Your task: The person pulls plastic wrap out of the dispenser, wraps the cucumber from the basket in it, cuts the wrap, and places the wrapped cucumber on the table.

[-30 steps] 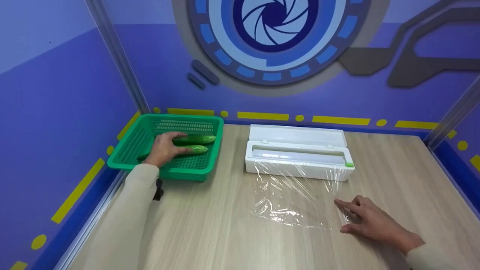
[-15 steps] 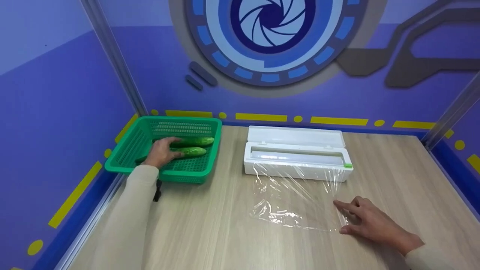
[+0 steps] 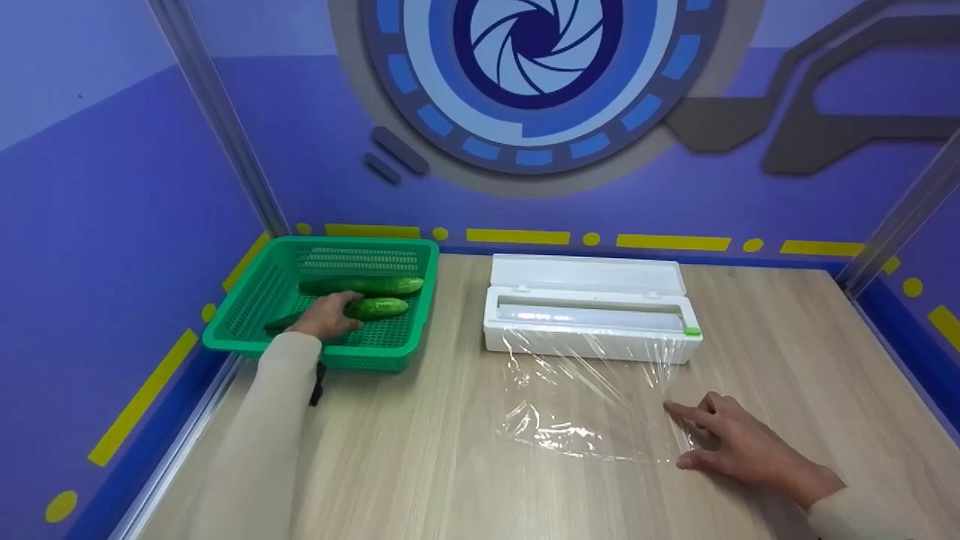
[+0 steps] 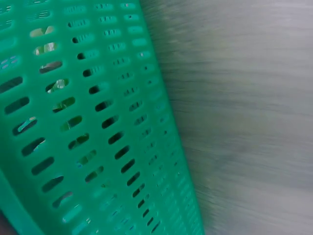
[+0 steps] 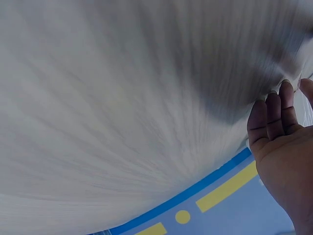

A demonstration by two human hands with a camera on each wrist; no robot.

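In the head view, my left hand (image 3: 324,316) reaches into a green plastic basket (image 3: 375,358) and grips the nearer cucumber (image 3: 380,308), thumb on its near side and fingers over the far side. A second cucumber (image 3: 386,286) lies just behind it. Through the slots of the basket wall (image 4: 112,122), bits of green show in the left wrist view; the hand is hidden there. My right hand (image 3: 739,442) touches the right edge of a sheet of clear plastic wrap (image 3: 577,405), index finger and thumb spread apart. In the right wrist view, that hand's fingers (image 5: 274,115) extend along the table.
A white plastic wrap dispenser (image 3: 592,345) stands at the back middle, its lid (image 3: 589,274) raised and a green slider (image 3: 691,331) at its right end. The sheet runs from it over the wooden table (image 3: 420,450). Purple-blue walls (image 3: 360,202) enclose the back and sides.
My left hand has come down and nearer onto the front cucumber, so more of the rear cucumber shows. My right hand stays at the wrap's edge. The view has shifted slightly.
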